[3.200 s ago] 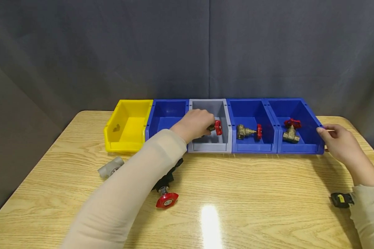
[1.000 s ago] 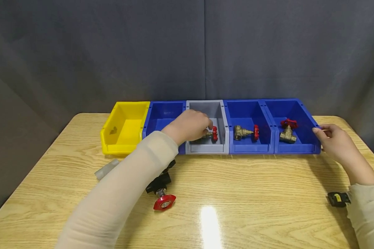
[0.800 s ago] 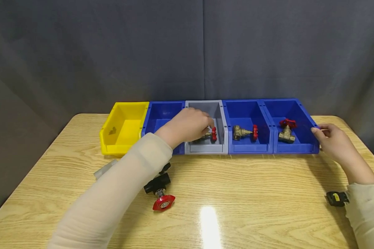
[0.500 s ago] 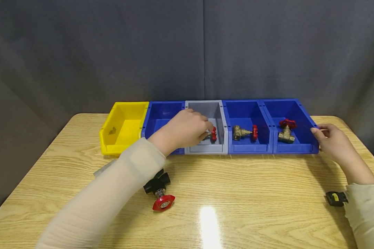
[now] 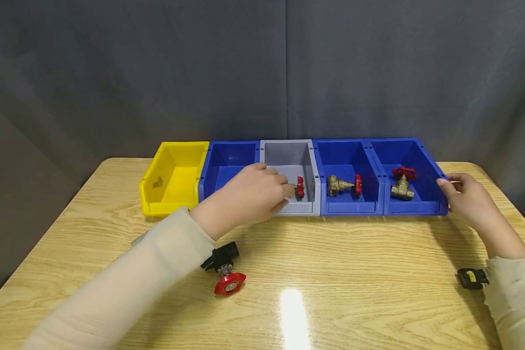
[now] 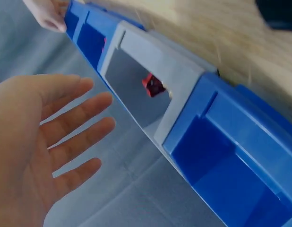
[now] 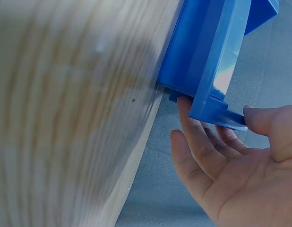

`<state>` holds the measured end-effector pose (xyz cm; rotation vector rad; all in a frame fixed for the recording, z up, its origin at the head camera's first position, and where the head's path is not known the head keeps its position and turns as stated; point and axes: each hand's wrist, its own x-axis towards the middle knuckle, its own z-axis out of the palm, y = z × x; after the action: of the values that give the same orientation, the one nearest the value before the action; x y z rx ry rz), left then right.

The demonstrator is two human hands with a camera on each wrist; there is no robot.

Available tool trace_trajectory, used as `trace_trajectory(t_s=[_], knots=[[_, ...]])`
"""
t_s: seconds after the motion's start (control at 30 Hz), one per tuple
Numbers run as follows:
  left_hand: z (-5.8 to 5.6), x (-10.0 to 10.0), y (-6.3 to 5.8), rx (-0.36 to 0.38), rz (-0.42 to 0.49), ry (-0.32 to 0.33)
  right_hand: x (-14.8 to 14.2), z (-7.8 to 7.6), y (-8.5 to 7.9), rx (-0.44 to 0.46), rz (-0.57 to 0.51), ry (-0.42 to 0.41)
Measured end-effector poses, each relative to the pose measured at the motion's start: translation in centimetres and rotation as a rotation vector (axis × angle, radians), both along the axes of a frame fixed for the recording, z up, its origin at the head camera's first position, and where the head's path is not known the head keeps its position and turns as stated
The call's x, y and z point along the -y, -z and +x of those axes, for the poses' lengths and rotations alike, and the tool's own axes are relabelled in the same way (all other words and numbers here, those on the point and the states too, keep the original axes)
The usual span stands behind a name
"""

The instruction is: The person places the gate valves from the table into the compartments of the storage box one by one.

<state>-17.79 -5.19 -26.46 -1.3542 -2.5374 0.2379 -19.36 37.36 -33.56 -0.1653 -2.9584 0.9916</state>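
Observation:
My left hand hovers at the front of the grey bin, its fingers loosely spread and holding nothing in the left wrist view. In that bin lies a valve with a red handwheel; the hand hides most of its body. At the far right, my right hand pinches the side wall of the end blue bin, thumb on the rim and fingers on the outside. A brass valve with a red handwheel sits in this bin, and another brass valve lies in the blue bin beside it.
A yellow bin and a blue bin stand left of the grey one, all in one row. On the wooden table lies a black valve with a red handwheel. A grey fitting is mostly hidden under my left sleeve.
My left hand has let go of the valve in the grey bin and drawn back toward the front left. The valve now rests on the bin floor. My right hand keeps its hold.

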Motion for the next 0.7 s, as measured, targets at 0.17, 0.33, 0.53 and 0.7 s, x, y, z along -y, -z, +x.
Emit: trace_trajectory(t_s=[0.17,0.33,0.53,0.7], knots=[[1.4,0.4,0.6,-0.023,-0.017,0.045,0.0,0.0,0.0,0.003,0.003,0.000],[2.5,0.7,1.2,-0.048,-0.024,0.080,0.0,0.0,-0.2,0.015,0.001,-0.002],[3.6,0.9,1.5,0.013,-0.102,0.067,0.0,0.0,0.0,0.000,-0.005,-0.006],[4.4,1.5,1.9,0.084,-0.160,0.067,0.0,0.0,0.0,-0.002,-0.012,-0.003]])
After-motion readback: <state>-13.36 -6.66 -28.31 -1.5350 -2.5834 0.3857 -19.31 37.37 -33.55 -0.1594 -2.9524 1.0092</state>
